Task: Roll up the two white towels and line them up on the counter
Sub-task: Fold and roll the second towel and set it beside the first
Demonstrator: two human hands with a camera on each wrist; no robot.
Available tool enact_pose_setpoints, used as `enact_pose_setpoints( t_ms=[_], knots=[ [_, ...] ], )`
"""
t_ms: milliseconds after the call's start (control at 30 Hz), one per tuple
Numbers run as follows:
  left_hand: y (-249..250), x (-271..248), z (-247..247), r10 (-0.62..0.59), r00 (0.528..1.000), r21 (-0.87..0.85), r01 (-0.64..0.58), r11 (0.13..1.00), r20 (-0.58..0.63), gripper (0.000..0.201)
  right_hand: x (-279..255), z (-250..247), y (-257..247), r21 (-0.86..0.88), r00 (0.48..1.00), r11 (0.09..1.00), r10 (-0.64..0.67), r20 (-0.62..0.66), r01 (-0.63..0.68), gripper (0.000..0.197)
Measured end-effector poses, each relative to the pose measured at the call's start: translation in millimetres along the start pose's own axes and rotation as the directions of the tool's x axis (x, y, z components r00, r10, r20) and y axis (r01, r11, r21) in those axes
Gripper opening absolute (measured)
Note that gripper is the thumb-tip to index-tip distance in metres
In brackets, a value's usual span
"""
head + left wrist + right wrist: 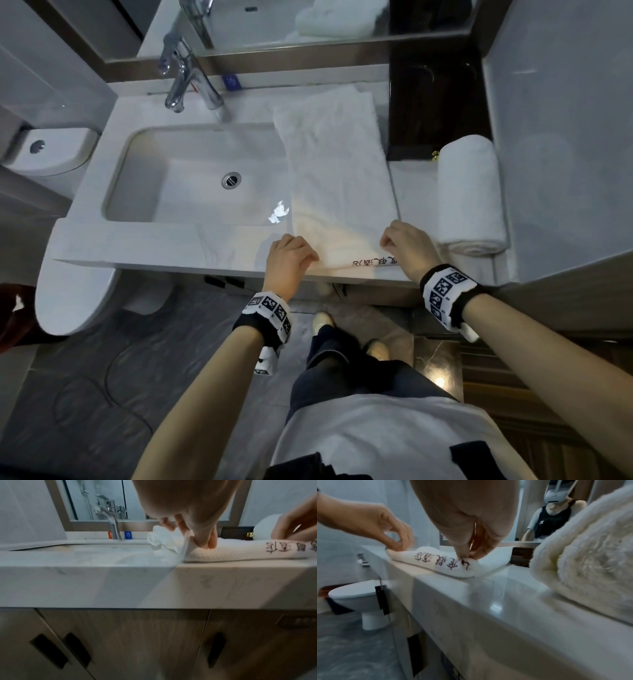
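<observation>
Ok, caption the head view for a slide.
Both hands, left and right, pinch the flat towel by the sink; rolled towel alongside.

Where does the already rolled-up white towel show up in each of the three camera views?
Head: the rolled towel lies on the counter at the right, beside the wall.
Left wrist: only its round end shows, upper right, behind the right hand.
Right wrist: large and close, filling the right edge.
Shared landmark: the flat towel's dark lettering.
</observation>
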State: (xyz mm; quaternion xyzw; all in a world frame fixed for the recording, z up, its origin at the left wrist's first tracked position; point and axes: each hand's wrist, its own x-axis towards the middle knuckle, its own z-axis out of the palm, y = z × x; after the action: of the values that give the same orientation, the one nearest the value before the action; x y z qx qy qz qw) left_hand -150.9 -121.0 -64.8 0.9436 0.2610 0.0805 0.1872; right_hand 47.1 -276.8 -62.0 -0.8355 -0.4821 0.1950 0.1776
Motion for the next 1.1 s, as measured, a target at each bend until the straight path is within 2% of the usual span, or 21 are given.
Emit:
enact_pose_setpoints(
  t_ms=[100,233,300,400,533,733,833,933,1100],
  knots=[
    [-8,-5,-1,0.176,0.981,0.081,-0.169,0.982,-0.077,0.001,-8,5,0,-0.101,0.997,0.992,-0.07,0.016,0.071,0.015],
    [-10,-5,-3,0.237,0.971,0.09,-0.233,0.968,-0.041,0.012,-18,4,1,-0.176,0.987,0.972,-0.155,0.036,0.158,0.019],
    [-12,-8,-3,0.228,0.974,0.086,-0.228,0.97,0.009,0.019,-26,3,2,-0.156,0.981,0.969,-0.193,0.019,0.193,0.018],
    [-16,-11,-4,0.135,0.982,0.029,-0.14,0.99,0.132,0.035,-31,5,3,-0.162,0.976,0.963,-0.207,0.059,0.215,0.028],
    [-19,-3,-7,0.07,0.981,-0.02,-0.068,0.998,0.182,0.031,-28,3,2,-0.114,0.981,0.974,-0.196,0.004,0.195,0.027],
    [-26,5,-16,0.148,0.955,0.052,-0.167,0.985,0.258,0.039,-23,2,3,-0.016,0.99,0.992,-0.124,-0.074,0.123,0.026],
    [-23,7,-18,0.193,0.963,0.104,-0.215,0.971,0.19,0.033,-19,1,4,0.04,0.996,0.997,-0.067,-0.057,0.07,0.025],
    [-21,10,-18,0.142,0.985,0.053,-0.147,0.988,0.097,0.027,-12,-3,6,0.117,0.999,0.993,0.015,0.04,-0.02,0.026],
    [-21,16,-19,-0.105,0.978,-0.192,0.14,0.971,0.182,0.028,0,-5,9,0.274,0.988,0.949,0.146,0.058,-0.157,0.026]
  ],
)
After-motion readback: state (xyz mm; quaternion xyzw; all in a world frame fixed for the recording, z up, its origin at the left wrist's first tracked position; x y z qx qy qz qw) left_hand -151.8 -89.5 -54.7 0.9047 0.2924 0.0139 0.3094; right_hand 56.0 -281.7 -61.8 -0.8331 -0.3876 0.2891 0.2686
